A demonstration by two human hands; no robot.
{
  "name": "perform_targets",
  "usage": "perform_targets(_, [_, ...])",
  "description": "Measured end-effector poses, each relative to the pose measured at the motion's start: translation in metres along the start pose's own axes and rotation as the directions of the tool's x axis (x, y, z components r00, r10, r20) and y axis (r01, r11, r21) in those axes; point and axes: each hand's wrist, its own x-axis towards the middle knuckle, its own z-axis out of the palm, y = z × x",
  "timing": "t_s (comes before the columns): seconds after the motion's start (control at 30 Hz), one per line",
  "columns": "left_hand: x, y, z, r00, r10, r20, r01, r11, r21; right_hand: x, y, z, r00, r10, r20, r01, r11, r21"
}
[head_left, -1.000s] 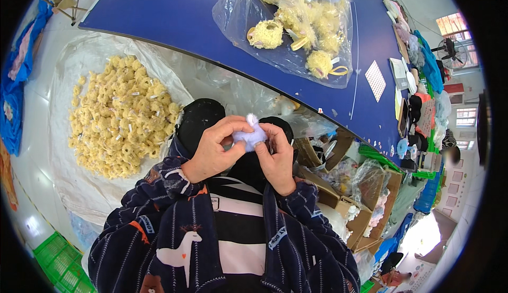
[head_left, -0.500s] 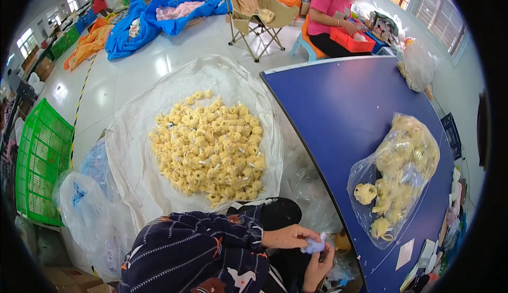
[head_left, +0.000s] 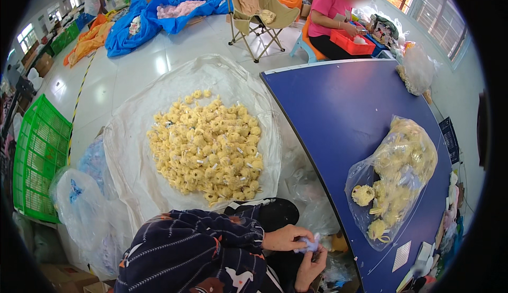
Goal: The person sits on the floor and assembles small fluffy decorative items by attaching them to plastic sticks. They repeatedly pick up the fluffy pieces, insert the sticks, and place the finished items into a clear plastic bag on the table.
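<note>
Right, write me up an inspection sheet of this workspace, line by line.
Surface: blue table, bearing an open-mouthed clear bag of yellow fuzzy pieces and a pale rectangular card.
Job's things: small lilac plush piece, held off the table; its details are too small to tell.
Clutter: heap of yellow fuzzy pieces on a white sheet on the floor; clear plastic bags at lower left.
Hands: left hand and right hand both pinch the lilac piece.
Cables: none identifiable for certain.
Surroundings: green crate, folding chair, seated co-worker at a red tray.

Pale lavender plush, blue tabletop
</note>
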Motion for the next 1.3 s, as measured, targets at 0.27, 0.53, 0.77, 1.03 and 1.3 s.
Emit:
perform_targets(0.27, [0.002,0.003,0.000,0.984,-0.136,-0.115,0.134,0.991,-0.029,0.013,0.012,0.006,0.999,0.011,-0.041,0.000,0.965,0.261])
perform_targets(0.53, [0.005,0.011,-0.003,0.989,-0.144,0.029,0.147,0.959,-0.242,0.008,0.007,-0.004,0.986,-0.131,-0.108,0.145,0.980,0.135])
perform_targets(0.77, [0.011,0.017,-0.016,0.917,-0.346,0.200,0.395,0.858,-0.327,0.008,0.016,-0.006,0.996,0.085,0.033,-0.091,0.917,0.387])
perform_targets(1.03, [0.015,0.013,-0.010,0.807,-0.480,0.344,0.589,0.613,-0.527,0.015,0.005,-0.017,0.989,0.097,0.113,-0.125,0.952,0.280])
perform_targets(1.3, [0.016,0.016,0.000,0.835,-0.525,0.166,0.495,0.584,-0.643,0.010,-0.003,-0.005,0.991,-0.119,-0.053,0.118,0.993,-0.026])
